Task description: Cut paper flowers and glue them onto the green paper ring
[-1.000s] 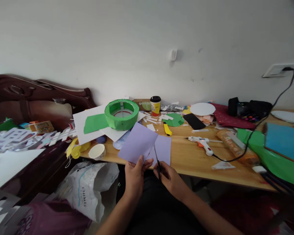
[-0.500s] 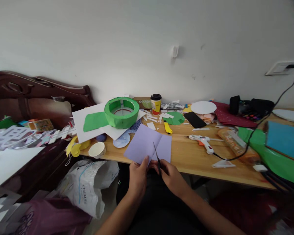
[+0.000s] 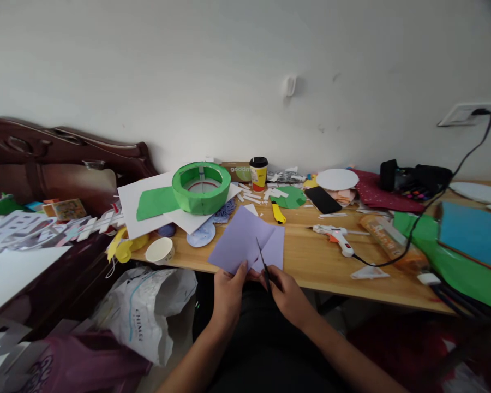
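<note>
My left hand (image 3: 227, 295) pinches the lower edge of a lilac sheet of paper (image 3: 241, 240), held up over the front edge of the wooden table (image 3: 311, 267). My right hand (image 3: 286, 295) is closed round a pair of black scissors (image 3: 263, 263). The blades point up and lie in front of the paper, about at its middle; whether they are in a cut does not show. A second lilac piece (image 3: 275, 245) lies behind, to the right of the blades.
A green paper ring (image 3: 201, 187) sits on white sheets at the back left. Also on the table: a coffee cup (image 3: 258, 173), a yellow cutter (image 3: 279, 213), a phone (image 3: 322, 200), a corded glue gun (image 3: 335, 237), and green and blue sheets (image 3: 470, 240). A white bag (image 3: 147, 311) is below left.
The lilac paper has swung from the left towards the scissors and its corner now points up. Both hands have drifted slightly right and stay close together.
</note>
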Action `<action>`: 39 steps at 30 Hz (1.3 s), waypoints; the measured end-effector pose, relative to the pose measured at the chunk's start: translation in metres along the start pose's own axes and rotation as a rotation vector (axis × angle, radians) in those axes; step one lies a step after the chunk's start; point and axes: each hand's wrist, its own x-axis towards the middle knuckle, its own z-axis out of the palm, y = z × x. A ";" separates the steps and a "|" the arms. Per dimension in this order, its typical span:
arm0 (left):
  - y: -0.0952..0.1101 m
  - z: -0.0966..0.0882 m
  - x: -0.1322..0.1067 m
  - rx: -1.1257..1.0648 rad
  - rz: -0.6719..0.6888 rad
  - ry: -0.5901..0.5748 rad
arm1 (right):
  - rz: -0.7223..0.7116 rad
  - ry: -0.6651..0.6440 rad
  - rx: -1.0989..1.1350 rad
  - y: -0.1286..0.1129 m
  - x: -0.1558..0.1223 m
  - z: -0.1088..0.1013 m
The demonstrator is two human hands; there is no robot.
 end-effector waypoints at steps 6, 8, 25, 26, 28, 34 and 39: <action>0.012 -0.007 0.001 0.239 0.033 0.002 | -0.013 -0.012 -0.031 0.004 0.001 -0.005; 0.018 -0.008 0.001 0.342 0.046 -0.012 | -0.006 -0.015 -0.047 0.003 0.001 -0.006; 0.057 -0.022 0.012 0.604 -0.027 -0.186 | -0.035 -0.030 -0.102 -0.002 0.003 -0.015; 0.061 -0.021 0.012 0.605 -0.028 -0.201 | -0.040 -0.032 -0.107 -0.003 0.003 -0.016; 0.069 -0.020 0.013 0.604 -0.022 -0.237 | -0.051 -0.038 -0.104 -0.003 0.003 -0.018; 0.084 -0.024 0.019 0.652 -0.010 -0.282 | -0.065 -0.017 -0.139 -0.009 0.003 -0.023; 0.060 -0.016 0.019 0.168 0.003 -0.167 | -0.066 -0.001 -0.104 -0.016 0.003 -0.020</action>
